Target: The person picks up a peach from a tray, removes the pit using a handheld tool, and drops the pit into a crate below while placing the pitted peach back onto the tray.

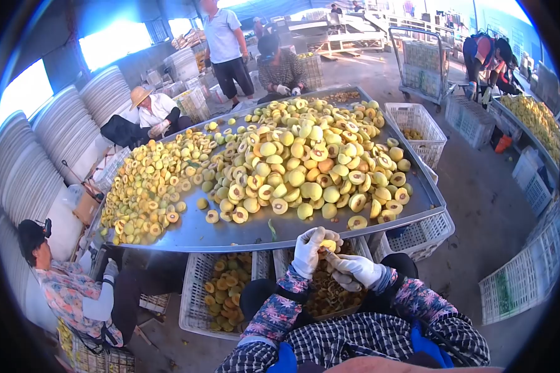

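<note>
My left hand (pixel 311 252), in a white glove, pinches a piece of yellow peach (pixel 328 245) just past the metal table's near edge. Close against it is my right hand (pixel 359 271), also gloved, with its fingers curled toward the fruit. Whatever the right fingers hold is too small and covered to make out. Below both hands stands a white plastic crate (pixel 283 260) with peach scraps (pixel 330 289) inside. Ahead, a large heap of whole and halved yellow peaches (pixel 298 155) covers much of the metal table (pixel 249 235); several halves show brown centres.
Left of my knees, another crate (pixel 196 292) holds peach halves. A person (pixel 74 286) sits at the left, and others are around the table's far side. White crates (pixel 417 127) stand along the right, near a trolley (pixel 420 65). Stacked white baskets (pixel 28 168) line the left wall.
</note>
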The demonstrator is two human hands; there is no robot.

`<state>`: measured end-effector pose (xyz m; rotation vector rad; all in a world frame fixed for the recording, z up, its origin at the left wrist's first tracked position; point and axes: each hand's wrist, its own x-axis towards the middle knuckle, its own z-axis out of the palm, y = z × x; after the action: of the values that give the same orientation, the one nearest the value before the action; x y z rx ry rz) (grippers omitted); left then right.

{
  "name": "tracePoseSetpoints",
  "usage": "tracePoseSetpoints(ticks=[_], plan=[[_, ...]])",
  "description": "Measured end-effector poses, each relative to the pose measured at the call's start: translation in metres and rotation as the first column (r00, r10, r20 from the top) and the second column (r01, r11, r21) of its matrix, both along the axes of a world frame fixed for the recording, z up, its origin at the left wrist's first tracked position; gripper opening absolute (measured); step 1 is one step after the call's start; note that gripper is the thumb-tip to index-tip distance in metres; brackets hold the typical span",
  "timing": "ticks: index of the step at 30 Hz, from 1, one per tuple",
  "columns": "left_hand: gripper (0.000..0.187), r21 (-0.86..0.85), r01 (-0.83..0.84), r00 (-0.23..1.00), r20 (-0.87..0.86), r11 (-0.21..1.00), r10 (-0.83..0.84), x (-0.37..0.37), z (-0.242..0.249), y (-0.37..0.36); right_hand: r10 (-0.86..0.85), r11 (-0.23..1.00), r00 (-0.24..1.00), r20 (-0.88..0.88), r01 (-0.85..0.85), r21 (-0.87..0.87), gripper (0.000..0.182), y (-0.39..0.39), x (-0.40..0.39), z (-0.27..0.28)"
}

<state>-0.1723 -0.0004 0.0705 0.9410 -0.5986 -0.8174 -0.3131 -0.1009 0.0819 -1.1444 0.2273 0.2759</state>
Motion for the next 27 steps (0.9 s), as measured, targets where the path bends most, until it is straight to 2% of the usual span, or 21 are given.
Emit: tracePoseSetpoints(ticks=[2,3,5,6,9,11,12,15,21,24,25,26,27], plan=[[0.034,-0.034,-0.119,0.984,-0.137,0.992,0.113,-0.009,0.002,-0.003,-0.012,0.967,0.997,-0.078,0.031,0.252,0.038,0.004,-0.003,0.003],[0.034,-0.030,-0.120,0.983,-0.142,0.992,0.115,-0.011,0.002,-0.002,-0.011,0.966,0.996,-0.084,0.032,0.256,0.038,0.004,-0.004,0.001],[0.035,-0.030,-0.109,0.968,-0.232,0.994,0.099,-0.012,0.005,-0.005,0.024,0.926,0.999,-0.049,-0.003,0.377,0.043,0.001,-0.005,-0.002],[0.036,0.022,-0.090,0.978,-0.187,0.996,0.092,-0.013,0.017,-0.004,-0.011,0.927,0.991,-0.130,0.059,0.371,0.042,0.003,-0.004,0.005],[0.031,0.013,-0.147,0.942,-0.302,0.989,0.144,-0.014,0.021,-0.012,-0.061,0.960,0.998,0.002,0.058,0.273,0.046,0.004,0.001,0.002],[0.033,0.108,-0.133,0.845,-0.507,0.985,0.170,-0.013,0.033,-0.011,-0.081,0.991,0.993,0.081,0.072,0.113,0.040,0.002,0.004,0.000],[0.035,0.132,-0.145,0.838,-0.510,0.981,0.192,-0.006,0.018,-0.013,-0.058,0.985,0.997,0.054,0.049,0.164,0.037,0.000,0.005,0.003],[0.035,0.131,-0.172,0.841,-0.497,0.976,0.214,-0.009,0.024,-0.011,-0.022,0.967,0.995,0.101,-0.004,0.254,0.034,-0.001,0.004,-0.006],[0.035,0.136,-0.128,0.766,-0.616,0.982,0.186,-0.007,0.027,-0.009,-0.055,0.984,0.989,0.138,0.030,0.175,0.035,0.004,0.004,-0.011],[0.033,0.086,-0.086,0.734,-0.669,0.993,0.121,-0.005,0.025,-0.007,-0.041,0.970,0.987,0.153,0.002,0.242,0.034,0.003,0.003,-0.013],[0.033,0.012,-0.062,0.698,-0.714,0.998,0.052,-0.003,0.020,-0.007,-0.039,0.970,0.988,0.150,0.002,0.241,0.034,0.003,0.002,-0.014],[0.033,-0.064,-0.043,0.660,-0.751,0.997,-0.020,-0.002,0.019,-0.007,-0.016,0.946,0.988,0.155,-0.035,0.321,0.033,0.003,0.001,-0.014],[0.033,-0.063,-0.047,0.658,-0.753,0.997,-0.017,-0.002,0.020,-0.006,0.007,0.914,0.987,0.160,-0.071,0.399,0.033,0.004,-0.001,-0.015]])
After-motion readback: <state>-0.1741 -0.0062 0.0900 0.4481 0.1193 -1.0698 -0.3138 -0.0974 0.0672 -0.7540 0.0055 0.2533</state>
